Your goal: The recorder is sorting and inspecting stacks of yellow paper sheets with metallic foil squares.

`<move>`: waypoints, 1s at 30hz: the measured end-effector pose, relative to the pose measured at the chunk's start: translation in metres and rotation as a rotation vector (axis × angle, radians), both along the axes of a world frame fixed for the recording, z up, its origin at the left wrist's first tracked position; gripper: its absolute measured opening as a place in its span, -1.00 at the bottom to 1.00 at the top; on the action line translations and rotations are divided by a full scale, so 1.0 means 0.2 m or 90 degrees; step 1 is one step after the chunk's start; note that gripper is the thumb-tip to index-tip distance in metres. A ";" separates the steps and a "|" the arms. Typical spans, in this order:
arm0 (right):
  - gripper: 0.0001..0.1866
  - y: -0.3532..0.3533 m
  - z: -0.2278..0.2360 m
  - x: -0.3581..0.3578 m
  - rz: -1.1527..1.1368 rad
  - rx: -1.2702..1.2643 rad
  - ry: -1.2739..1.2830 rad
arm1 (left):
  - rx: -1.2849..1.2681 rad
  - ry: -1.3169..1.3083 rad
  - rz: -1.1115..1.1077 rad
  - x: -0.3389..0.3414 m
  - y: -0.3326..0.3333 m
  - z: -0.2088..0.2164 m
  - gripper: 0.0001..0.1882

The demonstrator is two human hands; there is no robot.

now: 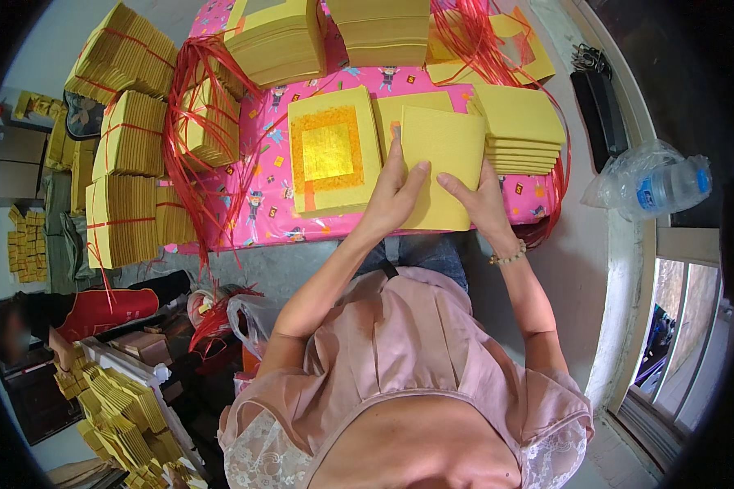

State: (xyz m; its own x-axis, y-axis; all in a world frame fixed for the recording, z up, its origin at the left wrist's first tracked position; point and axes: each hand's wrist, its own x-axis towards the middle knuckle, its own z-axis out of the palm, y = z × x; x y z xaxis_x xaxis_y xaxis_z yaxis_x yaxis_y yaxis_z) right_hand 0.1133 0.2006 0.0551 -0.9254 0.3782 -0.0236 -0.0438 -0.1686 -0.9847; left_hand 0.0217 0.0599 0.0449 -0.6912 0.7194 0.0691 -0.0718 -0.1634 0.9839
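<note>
Between my two hands is a sheaf of plain yellow paper (444, 147), tilted up at the near edge of the table. My left hand (393, 196) grips its left side, thumb on the front and a finger along the edge. Around its right side my right hand (483, 200) is closed, thumb on the front and the other fingers behind. To the left lies a stack of yellow paper (334, 155) with a gold foil square framed in orange on top. More yellow paper (416, 104) shows partly behind the sheaf. Folded yellow paper bundles (526, 126) are piled just right.
A pink patterned cloth (273, 175) covers the table. Tall yellow stacks (383, 33) stand at the back; bundles tied with red string (130, 134) line the left. Red strings (196, 122) hang there. A plastic bottle (669, 191) lies right. Another person (106, 314) works at lower left.
</note>
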 end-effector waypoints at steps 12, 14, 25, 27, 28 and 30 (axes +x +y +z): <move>-0.48 0.02 0.03 0.02 0.001 0.041 0.012 | 0.026 0.039 0.036 0.07 -0.02 0.05 -0.32; -0.61 0.02 0.06 0.01 -0.071 -0.071 0.046 | 0.022 0.063 0.056 0.09 -0.02 0.05 -0.42; -0.75 0.06 0.09 0.00 -0.100 -0.004 0.080 | 0.006 0.082 0.040 0.11 -0.09 0.07 -0.56; -0.75 0.07 0.09 0.01 -0.100 0.021 0.085 | 0.002 0.024 0.048 0.12 -0.09 0.08 -0.57; -0.75 0.06 0.10 0.01 -0.090 0.021 0.076 | 0.002 0.024 0.045 0.12 -0.10 0.08 -0.57; -0.75 0.06 0.12 0.02 -0.082 0.021 0.066 | 0.015 0.020 0.041 0.12 -0.11 0.09 -0.56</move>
State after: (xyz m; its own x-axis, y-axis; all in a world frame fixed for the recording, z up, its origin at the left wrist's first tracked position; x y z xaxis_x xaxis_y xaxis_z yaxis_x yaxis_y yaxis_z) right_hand 0.1180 0.2131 0.0786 -0.8662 0.4927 0.0835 -0.1645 -0.1233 -0.9786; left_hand 0.0455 0.0369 0.0620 -0.7328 0.6720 0.1073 -0.0300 -0.1895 0.9814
